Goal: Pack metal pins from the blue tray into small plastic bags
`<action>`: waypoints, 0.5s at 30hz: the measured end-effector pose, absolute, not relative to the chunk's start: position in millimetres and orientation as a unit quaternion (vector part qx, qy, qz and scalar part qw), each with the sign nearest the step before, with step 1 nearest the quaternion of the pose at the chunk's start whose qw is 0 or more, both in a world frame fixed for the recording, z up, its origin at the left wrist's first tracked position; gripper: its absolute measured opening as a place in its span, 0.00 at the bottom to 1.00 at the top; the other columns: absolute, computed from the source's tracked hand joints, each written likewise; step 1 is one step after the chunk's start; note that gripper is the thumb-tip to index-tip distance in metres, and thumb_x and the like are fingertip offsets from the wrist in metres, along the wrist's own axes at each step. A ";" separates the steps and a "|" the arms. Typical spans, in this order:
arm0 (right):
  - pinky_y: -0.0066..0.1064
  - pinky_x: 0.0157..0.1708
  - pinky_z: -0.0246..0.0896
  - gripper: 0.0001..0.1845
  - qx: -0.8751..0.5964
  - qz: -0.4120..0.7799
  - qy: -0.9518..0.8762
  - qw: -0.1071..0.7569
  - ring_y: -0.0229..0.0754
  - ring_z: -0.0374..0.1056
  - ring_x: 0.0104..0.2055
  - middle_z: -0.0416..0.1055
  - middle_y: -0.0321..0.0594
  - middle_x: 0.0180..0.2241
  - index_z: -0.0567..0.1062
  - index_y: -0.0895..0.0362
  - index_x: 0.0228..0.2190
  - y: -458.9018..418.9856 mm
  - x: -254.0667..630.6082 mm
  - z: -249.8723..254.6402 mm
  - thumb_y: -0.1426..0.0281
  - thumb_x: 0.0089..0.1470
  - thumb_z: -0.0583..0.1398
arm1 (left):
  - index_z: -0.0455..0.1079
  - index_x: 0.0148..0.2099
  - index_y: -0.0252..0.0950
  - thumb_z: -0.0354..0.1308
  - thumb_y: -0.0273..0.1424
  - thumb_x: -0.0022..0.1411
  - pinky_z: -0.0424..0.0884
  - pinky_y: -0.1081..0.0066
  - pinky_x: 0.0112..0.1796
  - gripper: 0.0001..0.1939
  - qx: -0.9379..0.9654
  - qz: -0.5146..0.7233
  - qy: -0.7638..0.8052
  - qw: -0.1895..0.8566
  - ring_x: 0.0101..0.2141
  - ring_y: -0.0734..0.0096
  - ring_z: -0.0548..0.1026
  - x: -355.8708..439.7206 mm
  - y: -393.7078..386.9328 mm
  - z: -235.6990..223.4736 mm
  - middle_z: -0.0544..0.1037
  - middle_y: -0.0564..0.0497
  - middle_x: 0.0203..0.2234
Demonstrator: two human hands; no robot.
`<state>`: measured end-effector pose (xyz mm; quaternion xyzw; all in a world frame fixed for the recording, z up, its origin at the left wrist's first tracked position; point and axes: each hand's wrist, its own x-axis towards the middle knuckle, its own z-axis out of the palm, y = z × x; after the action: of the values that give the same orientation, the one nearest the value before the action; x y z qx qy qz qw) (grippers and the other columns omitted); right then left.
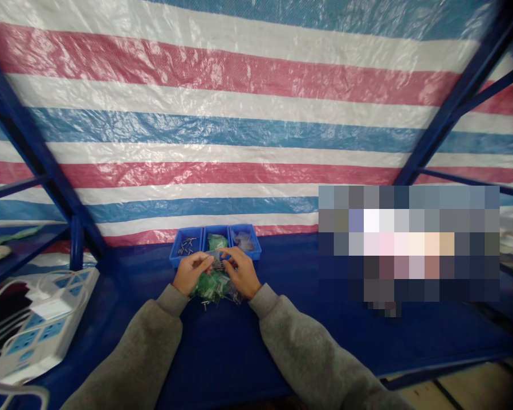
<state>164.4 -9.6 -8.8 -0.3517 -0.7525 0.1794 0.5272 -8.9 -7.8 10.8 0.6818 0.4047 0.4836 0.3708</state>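
Note:
Both of my hands are over the blue table, close together, with fingers pinched on a small clear plastic bag. My left hand grips its left side, and my right hand holds its right side. Small dark pieces show at the bag's lower part, too small to name. Just below my hands lies a pile of green plastic packets with loose metal screw-like pieces around it. Behind my hands stand three joined blue bins, containing metal screw-like pieces, green packets and clear plastic bags.
On the left, a white power strip with cables lies along the blue table. Blue metal frame posts slant up on both sides. A striped plastic sheet hangs behind. A pixelated patch hides part of the right side.

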 end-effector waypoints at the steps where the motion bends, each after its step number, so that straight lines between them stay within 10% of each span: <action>1: 0.28 0.34 0.63 0.16 -0.348 0.175 -0.759 0.521 0.38 0.66 0.33 0.69 0.42 0.39 0.70 0.54 0.46 -9.4 164.4 -9.4 0.75 0.55 0.54 | 0.67 0.34 0.32 0.58 0.39 0.55 0.67 0.73 0.26 0.13 0.668 0.490 0.401 0.390 0.20 0.75 0.68 -8.1 -7.5 10.5 0.70 0.55 0.18; 6: 0.29 0.37 0.63 0.10 -0.349 0.152 -0.767 0.517 0.39 0.66 0.38 0.67 0.42 0.40 0.74 0.54 0.40 -8.2 164.9 -11.4 0.73 0.55 0.56 | 0.58 0.53 0.33 0.59 0.39 0.54 0.68 0.74 0.24 0.27 0.636 0.492 0.395 0.444 0.18 0.76 0.68 -4.5 -8.0 9.3 0.69 0.58 0.17; 15: 0.27 0.33 0.59 0.09 -0.375 0.156 -0.740 0.537 0.37 0.64 0.30 0.68 0.39 0.29 0.73 0.57 0.30 -9.6 164.3 -6.9 0.67 0.57 0.55 | 0.73 0.36 0.33 0.54 0.39 0.59 0.70 0.70 0.35 0.14 0.720 0.488 0.408 0.279 0.38 0.64 0.73 -10.2 -6.8 3.6 0.75 0.45 0.35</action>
<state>164.3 -9.6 -6.9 -0.3749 -0.7396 0.1558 0.5369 -10.2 -6.8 3.6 0.7196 0.4077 0.4879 0.2791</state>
